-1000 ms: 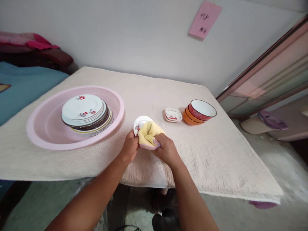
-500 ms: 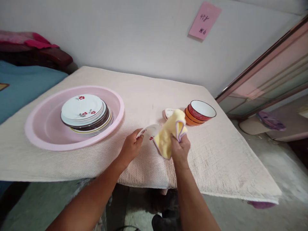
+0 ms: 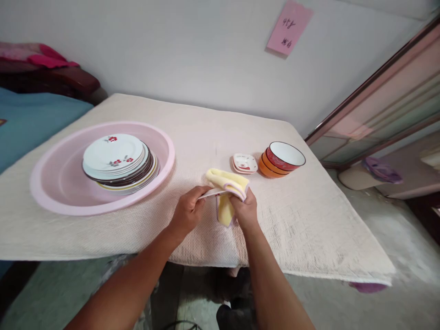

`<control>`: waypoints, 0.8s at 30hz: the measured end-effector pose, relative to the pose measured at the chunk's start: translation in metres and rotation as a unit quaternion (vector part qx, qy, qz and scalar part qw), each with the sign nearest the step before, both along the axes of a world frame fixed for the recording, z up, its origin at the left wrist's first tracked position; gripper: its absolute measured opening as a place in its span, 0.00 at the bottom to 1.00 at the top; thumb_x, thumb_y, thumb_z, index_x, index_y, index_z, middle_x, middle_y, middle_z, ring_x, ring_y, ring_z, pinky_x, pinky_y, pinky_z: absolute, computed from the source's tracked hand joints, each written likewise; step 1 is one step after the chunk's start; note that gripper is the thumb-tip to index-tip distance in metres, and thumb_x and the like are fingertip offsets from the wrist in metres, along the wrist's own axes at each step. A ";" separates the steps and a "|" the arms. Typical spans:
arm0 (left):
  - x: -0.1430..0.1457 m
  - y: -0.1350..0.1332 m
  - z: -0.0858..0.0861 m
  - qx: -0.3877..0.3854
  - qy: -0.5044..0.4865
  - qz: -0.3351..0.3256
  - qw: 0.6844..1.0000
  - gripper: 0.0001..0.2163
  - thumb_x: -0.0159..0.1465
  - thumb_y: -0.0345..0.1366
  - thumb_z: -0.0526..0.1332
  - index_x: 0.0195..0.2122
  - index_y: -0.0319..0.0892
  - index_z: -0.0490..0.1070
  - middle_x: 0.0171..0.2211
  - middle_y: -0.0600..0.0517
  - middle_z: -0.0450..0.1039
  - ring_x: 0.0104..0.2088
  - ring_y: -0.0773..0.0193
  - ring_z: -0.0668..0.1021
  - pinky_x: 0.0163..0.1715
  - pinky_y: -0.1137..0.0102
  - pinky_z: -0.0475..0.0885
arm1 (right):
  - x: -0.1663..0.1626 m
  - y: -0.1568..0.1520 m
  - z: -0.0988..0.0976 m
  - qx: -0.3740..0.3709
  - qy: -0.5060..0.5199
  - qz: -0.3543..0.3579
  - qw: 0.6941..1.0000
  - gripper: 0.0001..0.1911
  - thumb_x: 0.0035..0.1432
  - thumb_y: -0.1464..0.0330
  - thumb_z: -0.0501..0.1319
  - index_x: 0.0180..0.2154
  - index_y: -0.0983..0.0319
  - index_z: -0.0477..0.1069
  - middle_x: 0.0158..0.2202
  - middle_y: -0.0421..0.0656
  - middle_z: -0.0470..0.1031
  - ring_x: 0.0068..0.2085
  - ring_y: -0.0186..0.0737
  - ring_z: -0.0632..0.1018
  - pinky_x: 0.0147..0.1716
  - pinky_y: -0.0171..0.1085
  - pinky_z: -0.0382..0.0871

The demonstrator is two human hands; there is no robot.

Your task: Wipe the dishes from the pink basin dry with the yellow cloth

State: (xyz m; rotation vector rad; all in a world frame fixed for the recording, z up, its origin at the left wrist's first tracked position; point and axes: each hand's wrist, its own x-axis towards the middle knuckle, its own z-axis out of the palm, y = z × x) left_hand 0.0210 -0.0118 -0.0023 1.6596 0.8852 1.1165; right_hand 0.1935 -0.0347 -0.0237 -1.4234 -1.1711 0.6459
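My left hand (image 3: 189, 210) grips the left edge of a small white plate (image 3: 208, 194) with red flowers, tilted nearly edge-on above the table. A yellow cloth (image 3: 225, 179) with purple edging is folded over the plate's right part and hides it. Through the cloth, my right hand (image 3: 246, 207) pinches the plate, thumb below its rim. Just beyond my right hand lies a short stack of small square dishes (image 3: 244, 162). Beside them stand nested bowls (image 3: 275, 166), a red one on top of orange ones.
At left on the cream-covered table (image 3: 195, 133) sits a wide pink basin (image 3: 55, 183) holding a stack of plates (image 3: 115, 153). A pink note (image 3: 289, 28) hangs on the wall behind. The table's front edge runs close below my forearms.
My right hand has moved left with the yellow cloth, which now wraps over the plate. The plate has tipped from facing up to nearly edge-on, and the square dishes have come into full view.
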 end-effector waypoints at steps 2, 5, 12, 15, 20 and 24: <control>0.004 -0.005 0.000 -0.032 -0.027 0.033 0.999 0.11 0.60 0.34 0.58 0.43 0.43 0.74 0.38 0.49 0.76 0.39 0.62 0.75 0.43 0.70 0.67 | -0.003 0.001 -0.002 -0.034 0.110 0.005 0.993 0.20 0.48 0.67 0.58 0.46 0.60 0.67 0.37 0.43 0.75 0.37 0.45 0.76 0.35 0.42 0.72; 0.009 -0.006 -0.006 -0.079 -0.071 0.061 0.993 0.12 0.61 0.38 0.57 0.44 0.42 0.73 0.38 0.49 0.76 0.40 0.62 0.75 0.42 0.71 0.68 | -0.010 -0.002 0.007 -0.054 0.251 0.046 0.965 0.24 0.47 0.65 0.59 0.48 0.60 0.64 0.36 0.43 0.76 0.33 0.44 0.77 0.33 0.42 0.73; 0.005 0.009 -0.013 -0.175 -0.185 0.090 0.963 0.14 0.59 0.39 0.60 0.45 0.39 0.70 0.39 0.48 0.75 0.39 0.61 0.76 0.42 0.68 0.70 | -0.002 -0.004 0.024 0.009 0.300 0.135 0.944 0.18 0.58 0.58 0.48 0.44 0.59 0.67 0.47 0.47 0.73 0.47 0.47 0.75 0.47 0.49 0.69; 0.002 0.012 -0.012 -0.190 -0.209 0.094 0.955 0.16 0.57 0.39 0.62 0.46 0.40 0.70 0.38 0.49 0.76 0.37 0.61 0.76 0.40 0.68 0.70 | 0.002 -0.002 0.016 0.003 0.282 0.138 0.949 0.18 0.59 0.61 0.48 0.47 0.58 0.66 0.47 0.46 0.73 0.47 0.46 0.74 0.48 0.49 0.69; 0.002 0.010 -0.008 -0.187 -0.204 0.073 0.958 0.15 0.57 0.39 0.62 0.45 0.40 0.71 0.36 0.50 0.75 0.35 0.63 0.76 0.38 0.69 0.69 | -0.002 -0.001 0.010 0.021 0.182 0.097 0.978 0.20 0.55 0.62 0.58 0.50 0.57 0.64 0.49 0.45 0.71 0.47 0.44 0.74 0.45 0.44 0.70; 0.002 0.007 -0.006 -0.209 -0.202 0.010 0.957 0.12 0.55 0.38 0.63 0.39 0.40 0.73 0.32 0.52 0.75 0.31 0.66 0.74 0.36 0.71 0.68 | -0.005 -0.001 0.006 0.026 0.159 0.061 0.985 0.21 0.51 0.61 0.63 0.47 0.59 0.66 0.43 0.44 0.74 0.41 0.41 0.75 0.41 0.41 0.71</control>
